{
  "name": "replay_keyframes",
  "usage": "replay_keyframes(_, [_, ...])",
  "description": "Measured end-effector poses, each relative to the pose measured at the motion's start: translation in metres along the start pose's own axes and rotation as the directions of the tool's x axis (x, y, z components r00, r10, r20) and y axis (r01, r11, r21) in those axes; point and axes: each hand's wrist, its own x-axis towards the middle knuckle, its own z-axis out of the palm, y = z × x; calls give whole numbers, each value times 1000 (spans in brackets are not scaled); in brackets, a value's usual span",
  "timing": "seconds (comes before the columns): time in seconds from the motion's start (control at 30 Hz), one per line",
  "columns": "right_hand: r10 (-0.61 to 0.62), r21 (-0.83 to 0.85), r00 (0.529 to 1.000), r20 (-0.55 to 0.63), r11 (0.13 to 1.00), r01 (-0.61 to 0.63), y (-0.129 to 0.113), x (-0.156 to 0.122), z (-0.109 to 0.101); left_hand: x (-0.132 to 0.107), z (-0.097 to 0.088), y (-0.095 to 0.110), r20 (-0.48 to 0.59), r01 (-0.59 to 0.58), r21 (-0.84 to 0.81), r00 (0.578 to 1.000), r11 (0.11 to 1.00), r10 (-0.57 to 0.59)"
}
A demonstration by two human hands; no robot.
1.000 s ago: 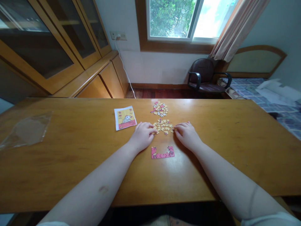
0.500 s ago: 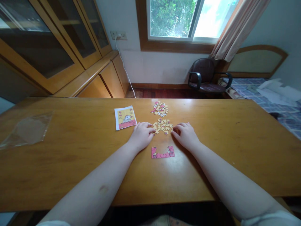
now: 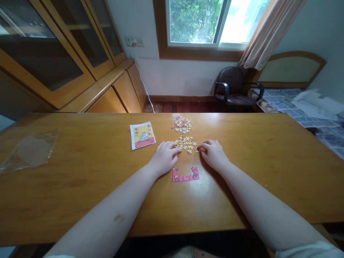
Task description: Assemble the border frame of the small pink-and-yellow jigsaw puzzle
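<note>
Loose yellow jigsaw pieces [image 3: 186, 143] lie in a small pile between my two hands. My left hand [image 3: 165, 156] rests at the pile's left edge, its fingers bent and drawn together; whatever is under the fingertips is hidden. At the right edge, my right hand [image 3: 212, 152] has thumb and fingertips closed around a small puzzle piece [image 3: 197, 149]. Nearer to me sits a joined pink puzzle section [image 3: 185, 178], U-shaped and open at the top. A second heap of mixed pink, white and yellow pieces [image 3: 182, 124] lies farther back.
A picture sheet [image 3: 143, 135] with a white cartoon animal lies left of the pieces. A clear plastic bag [image 3: 33, 148] is flat on the table [image 3: 94, 186] at far left. Beyond the table stand an office chair [image 3: 233, 86], a bed [image 3: 285, 104] and a glass-fronted cabinet [image 3: 91, 82].
My left hand has slid slightly right and toward me, with its fingertips over the pile's left edge. My right hand has barely shifted, and a piece now shows at its fingertips.
</note>
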Motion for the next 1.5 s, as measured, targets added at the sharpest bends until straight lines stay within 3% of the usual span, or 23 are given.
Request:
replay_keyframes(0.3, [23, -37, 1000, -6, 999, -23, -6, 2, 3, 0, 1, 0, -1, 3, -8, 1000, 1000, -3])
replay_keyframes(0.63, [-23, 51, 999, 33, 998, 21, -3, -1, 0, 0, 1, 0, 0, 7, -29, 1000, 1000, -6])
replay_keyframes(0.97, [4, -8, 998, 58, 1000, -4, 0, -1, -8, -1, -1, 2, 93, -43, -17, 995, 999, 44])
replay_keyframes(1.5, [-79, 106, 995, 61, 992, 72, 2, 0, 0, -1, -3, 4, 164, -63, 12, 985, 998, 60])
